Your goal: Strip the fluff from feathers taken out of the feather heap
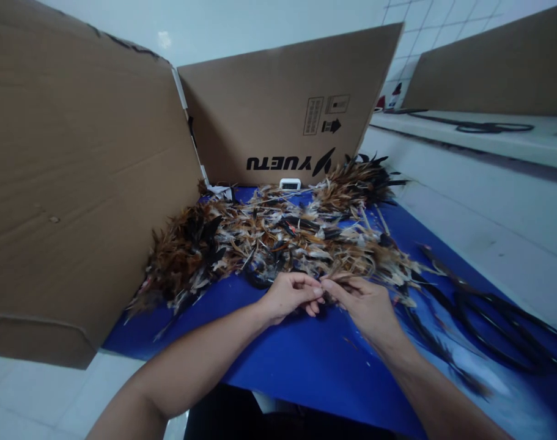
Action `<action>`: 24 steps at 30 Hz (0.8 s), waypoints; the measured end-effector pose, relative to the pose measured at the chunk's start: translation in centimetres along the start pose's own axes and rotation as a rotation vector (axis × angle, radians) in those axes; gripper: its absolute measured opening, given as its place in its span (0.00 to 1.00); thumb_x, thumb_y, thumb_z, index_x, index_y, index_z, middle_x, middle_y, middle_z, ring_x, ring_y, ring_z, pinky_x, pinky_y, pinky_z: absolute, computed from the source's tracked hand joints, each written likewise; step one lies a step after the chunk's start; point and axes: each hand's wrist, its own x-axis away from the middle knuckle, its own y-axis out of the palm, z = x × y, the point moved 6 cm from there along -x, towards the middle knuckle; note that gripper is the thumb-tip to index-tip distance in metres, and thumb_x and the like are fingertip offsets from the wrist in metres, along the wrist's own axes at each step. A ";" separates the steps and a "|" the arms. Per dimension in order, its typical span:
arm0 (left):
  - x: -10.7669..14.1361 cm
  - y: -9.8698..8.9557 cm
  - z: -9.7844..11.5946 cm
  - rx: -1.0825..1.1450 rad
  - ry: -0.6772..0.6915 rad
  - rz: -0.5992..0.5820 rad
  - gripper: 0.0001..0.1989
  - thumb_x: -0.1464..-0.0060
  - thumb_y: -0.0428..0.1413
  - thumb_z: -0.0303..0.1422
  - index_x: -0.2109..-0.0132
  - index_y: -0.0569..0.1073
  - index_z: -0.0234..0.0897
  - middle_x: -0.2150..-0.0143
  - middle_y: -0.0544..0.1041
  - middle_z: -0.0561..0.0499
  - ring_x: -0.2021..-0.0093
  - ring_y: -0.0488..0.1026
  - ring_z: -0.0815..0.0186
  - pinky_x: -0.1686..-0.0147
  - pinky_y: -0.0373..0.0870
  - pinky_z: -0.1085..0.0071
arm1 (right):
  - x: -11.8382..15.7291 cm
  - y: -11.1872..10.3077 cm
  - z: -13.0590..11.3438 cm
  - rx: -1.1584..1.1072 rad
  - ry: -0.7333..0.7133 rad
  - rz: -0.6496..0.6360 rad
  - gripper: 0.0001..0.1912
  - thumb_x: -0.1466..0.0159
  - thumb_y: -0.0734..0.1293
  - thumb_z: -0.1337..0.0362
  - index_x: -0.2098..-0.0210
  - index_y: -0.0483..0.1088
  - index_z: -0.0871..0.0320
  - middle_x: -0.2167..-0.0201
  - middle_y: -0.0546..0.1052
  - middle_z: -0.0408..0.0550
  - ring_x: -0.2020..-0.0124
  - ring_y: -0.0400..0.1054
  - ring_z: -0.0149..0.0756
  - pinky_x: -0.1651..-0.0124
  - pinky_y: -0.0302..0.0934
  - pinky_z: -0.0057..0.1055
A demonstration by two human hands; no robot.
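My left hand (291, 296) and my right hand (367, 305) meet at the fingertips over the blue tabletop (306, 360), at the near edge of a feather pile (278, 232). Both are closed in a pinch. A thin tan feather seems to run from the fingers of my right hand, its far part merging with the pile. What the left fingertips pinch is too small to make out. The pile mixes brown, white and black feathers. A bushier brown and black bunch of feathers (181, 250) lies left of it, another feather bunch (356, 180) at the back right.
Large black-handled scissors (498, 324) lie on the right, with dark loose feathers (438, 348) beside them. Cardboard panels (76, 159) wall the left and a printed panel (269, 110) the back. A small white digital display (290, 184) stands there. More scissors (493, 127) rest on a ledge.
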 end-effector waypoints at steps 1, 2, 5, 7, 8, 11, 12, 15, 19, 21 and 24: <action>0.0 0.0 -0.1 0.001 0.000 0.002 0.21 0.64 0.65 0.42 0.68 0.73 0.28 0.75 0.74 0.50 0.80 0.69 0.73 0.79 0.68 0.74 | 0.0 0.0 0.0 0.008 -0.003 0.008 0.13 0.49 0.71 0.54 0.75 0.75 0.59 0.75 0.77 0.49 0.73 0.70 0.37 0.73 0.64 0.30; 0.0 -0.1 -0.2 0.004 0.001 0.006 0.21 0.64 0.65 0.42 0.68 0.73 0.28 0.76 0.73 0.51 0.80 0.69 0.73 0.79 0.68 0.74 | 0.0 -0.1 0.0 0.014 -0.004 0.015 0.13 0.49 0.71 0.54 0.75 0.74 0.59 0.75 0.76 0.49 0.73 0.69 0.37 0.74 0.63 0.29; -0.1 -0.2 -0.3 0.007 0.011 0.027 0.21 0.66 0.66 0.41 0.68 0.73 0.28 0.77 0.73 0.52 0.81 0.69 0.73 0.78 0.69 0.73 | -0.1 -0.1 0.1 0.011 0.007 0.027 0.13 0.50 0.71 0.54 0.75 0.74 0.58 0.77 0.75 0.48 0.76 0.67 0.35 0.78 0.60 0.29; -0.1 -0.3 -0.2 -0.004 0.026 0.042 0.21 0.66 0.66 0.41 0.68 0.73 0.28 0.78 0.73 0.52 0.81 0.69 0.73 0.78 0.69 0.73 | -0.1 0.0 0.1 -0.006 0.017 0.026 0.13 0.50 0.71 0.53 0.76 0.74 0.57 0.79 0.74 0.46 0.79 0.65 0.33 0.79 0.59 0.28; 0.0 -0.3 -0.1 -0.012 0.035 0.049 0.21 0.65 0.66 0.41 0.69 0.73 0.28 0.78 0.72 0.52 0.81 0.68 0.73 0.79 0.69 0.73 | -0.1 0.1 0.1 -0.016 0.025 0.021 0.13 0.50 0.71 0.53 0.76 0.73 0.57 0.80 0.73 0.45 0.80 0.64 0.32 0.79 0.58 0.28; 0.1 -0.3 0.3 -0.028 0.053 0.064 0.20 0.64 0.65 0.42 0.70 0.72 0.28 0.78 0.72 0.52 0.82 0.68 0.74 0.80 0.69 0.74 | -0.1 0.3 0.1 -0.023 0.051 0.011 0.13 0.50 0.71 0.53 0.75 0.73 0.57 0.82 0.71 0.43 0.81 0.63 0.31 0.80 0.58 0.28; 0.1 -0.3 0.3 -0.030 0.056 0.066 0.20 0.63 0.64 0.42 0.71 0.72 0.28 0.78 0.72 0.52 0.82 0.68 0.74 0.80 0.69 0.74 | -0.1 0.3 0.1 -0.019 0.055 0.010 0.13 0.50 0.71 0.54 0.74 0.73 0.57 0.82 0.72 0.43 0.81 0.64 0.32 0.80 0.58 0.28; 0.2 -0.3 0.4 -0.026 0.060 0.061 0.20 0.62 0.64 0.43 0.70 0.72 0.28 0.77 0.72 0.52 0.81 0.69 0.73 0.80 0.69 0.74 | 0.0 0.3 0.1 -0.011 0.048 0.022 0.13 0.50 0.71 0.54 0.72 0.73 0.58 0.78 0.74 0.46 0.77 0.66 0.34 0.80 0.59 0.28; 0.1 -0.5 0.4 0.007 0.059 0.059 0.19 0.61 0.64 0.42 0.69 0.72 0.28 0.75 0.74 0.50 0.80 0.70 0.73 0.81 0.69 0.75 | -0.1 0.1 0.4 -0.029 0.052 0.035 0.13 0.51 0.71 0.54 0.72 0.73 0.57 0.75 0.75 0.48 0.76 0.67 0.34 0.80 0.59 0.27; 0.1 -0.6 0.5 0.024 0.053 0.067 0.19 0.62 0.64 0.42 0.69 0.72 0.29 0.75 0.74 0.50 0.80 0.70 0.72 0.81 0.69 0.76 | -0.1 0.1 0.5 -0.063 0.062 0.028 0.13 0.50 0.72 0.54 0.72 0.73 0.56 0.73 0.75 0.48 0.77 0.67 0.33 0.80 0.59 0.27; 0.1 -0.7 0.6 0.049 0.042 0.076 0.19 0.61 0.64 0.41 0.69 0.72 0.28 0.74 0.74 0.49 0.80 0.70 0.72 0.81 0.69 0.76 | -0.2 -0.1 0.5 -0.075 0.064 0.030 0.13 0.50 0.72 0.54 0.69 0.73 0.55 0.74 0.75 0.47 0.79 0.66 0.32 0.80 0.59 0.28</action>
